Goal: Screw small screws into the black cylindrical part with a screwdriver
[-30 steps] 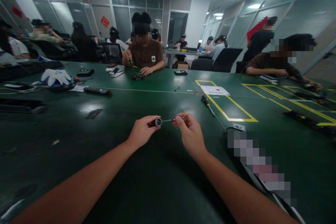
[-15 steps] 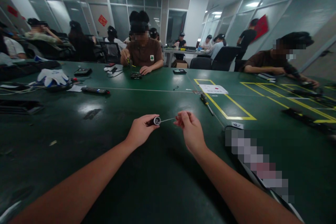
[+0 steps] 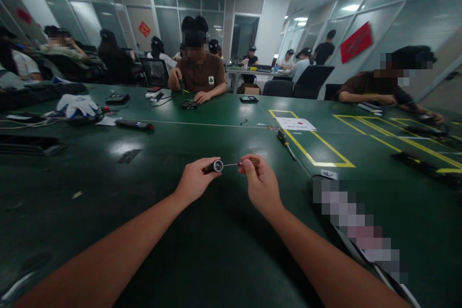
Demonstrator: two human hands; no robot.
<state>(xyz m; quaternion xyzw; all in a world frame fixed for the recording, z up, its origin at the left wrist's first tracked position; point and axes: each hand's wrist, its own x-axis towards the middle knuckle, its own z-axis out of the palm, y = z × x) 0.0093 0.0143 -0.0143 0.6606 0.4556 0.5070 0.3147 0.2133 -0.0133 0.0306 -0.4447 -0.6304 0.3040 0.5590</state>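
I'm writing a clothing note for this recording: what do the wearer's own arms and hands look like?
The left hand and right hand are both ungloved. The left forearm and right forearm show no sleeve, watch, bracelet, cable or clear marking. Some fingers are hidden, so rings can't be ruled out.

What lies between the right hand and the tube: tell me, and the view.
A thin pale shaft, in the head view; it spans from the right hand to the tube.

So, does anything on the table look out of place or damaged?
A small pale scrap lies loose on the green table, left of the left hand, like litter. A dark patch beyond interrupts the green, perhaps wear.
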